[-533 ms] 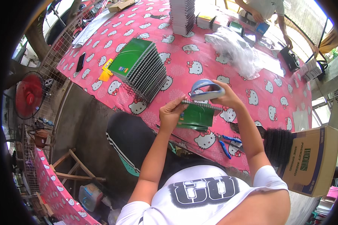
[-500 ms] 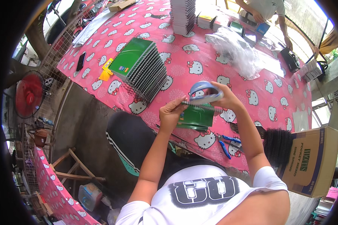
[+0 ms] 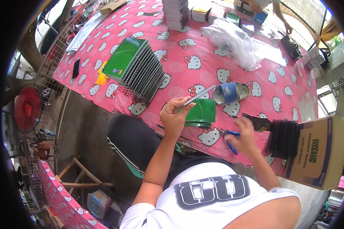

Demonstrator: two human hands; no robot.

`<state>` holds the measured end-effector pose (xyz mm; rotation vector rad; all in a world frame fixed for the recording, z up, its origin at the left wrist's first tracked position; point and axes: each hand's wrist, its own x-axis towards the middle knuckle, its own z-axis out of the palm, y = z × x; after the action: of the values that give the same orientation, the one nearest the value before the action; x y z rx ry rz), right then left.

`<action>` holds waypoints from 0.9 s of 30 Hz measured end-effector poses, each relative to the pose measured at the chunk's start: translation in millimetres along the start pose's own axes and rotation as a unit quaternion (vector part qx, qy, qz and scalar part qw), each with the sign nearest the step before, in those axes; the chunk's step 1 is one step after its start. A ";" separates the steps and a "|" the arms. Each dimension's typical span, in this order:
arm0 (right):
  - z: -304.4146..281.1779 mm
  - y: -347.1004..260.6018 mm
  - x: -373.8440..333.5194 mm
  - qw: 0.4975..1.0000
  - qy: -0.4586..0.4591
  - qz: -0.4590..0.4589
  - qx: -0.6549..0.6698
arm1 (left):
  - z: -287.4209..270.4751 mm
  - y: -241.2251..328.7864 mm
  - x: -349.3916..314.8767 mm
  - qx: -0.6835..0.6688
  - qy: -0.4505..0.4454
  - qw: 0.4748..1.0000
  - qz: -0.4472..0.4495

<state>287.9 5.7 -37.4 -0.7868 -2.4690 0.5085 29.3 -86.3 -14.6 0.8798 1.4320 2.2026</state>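
A green spiral notebook (image 3: 199,113) lies flat near the front edge of the pink cartoon-cat tablecloth (image 3: 202,61), just below the picture's centre, with a silvery wire coil (image 3: 200,94) running along its top edge toward two o'clock. The left hand (image 3: 174,116) sits at the notebook's nine o'clock, thumb and fingertips pinched on the lower end of the coil and the book's corner. At three o'clock of the notebook the right hand (image 3: 244,134) rests over blue-handled pliers (image 3: 232,140), fingers curled down on them; whether they are actually gripped I cannot tell. Just beyond the coil's far end, at one o'clock, lies a sandal with a blue strap (image 3: 230,92). At three o'clock of the right hand a bundle of black binding coils (image 3: 283,138) leans against a brown cardboard box (image 3: 320,152). At ten o'clock of the notebook stands a slanted row of green-covered spiral notebooks (image 3: 135,68). Toward twelve o'clock a heap of clear plastic bags (image 3: 233,40) and a tall stack of grey booklets (image 3: 176,13) sit far across the table, where another person's hand (image 3: 288,27) reaches in at the upper right.
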 end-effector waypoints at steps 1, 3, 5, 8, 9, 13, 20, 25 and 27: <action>2.8 -9.2 -14.7 1.000 -0.026 0.002 -0.015 | 2.7 4.5 -2.4 0.028 0.008 0.999 0.030; 5.9 -19.5 -33.3 0.996 -0.078 0.005 -0.045 | 7.5 11.5 -6.2 0.081 0.026 0.992 0.090; 9.5 -12.3 -26.1 0.997 -0.061 0.048 0.029 | 10.7 20.0 -7.0 0.117 0.009 0.984 0.135; -12.6 -46.3 19.2 0.991 -0.009 0.006 0.133 | 9.4 26.8 -9.0 0.164 -0.023 0.964 0.207; -25.9 -69.1 37.0 0.986 0.000 -0.028 0.162 | 9.3 28.5 -9.9 0.178 -0.035 0.956 0.232; -40.8 -105.8 77.0 0.977 0.038 -0.156 0.143 | 12.6 41.6 -10.3 0.192 -0.048 0.944 0.264; -42.2 -107.5 82.6 0.978 0.024 -0.158 0.136 | 3.4 46.4 -15.4 0.191 -0.060 0.950 0.239; -35.4 -105.6 83.4 0.963 -0.027 -0.106 0.247 | 8.5 43.9 -17.4 0.156 -0.067 0.961 0.219; -32.2 -82.6 89.8 0.842 -0.226 0.067 0.485 | 7.7 47.7 -16.0 0.166 -0.082 0.946 0.265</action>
<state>206.5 4.1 59.0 -0.4121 -2.0586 1.9682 47.7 -110.6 26.2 1.6934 1.6573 2.1907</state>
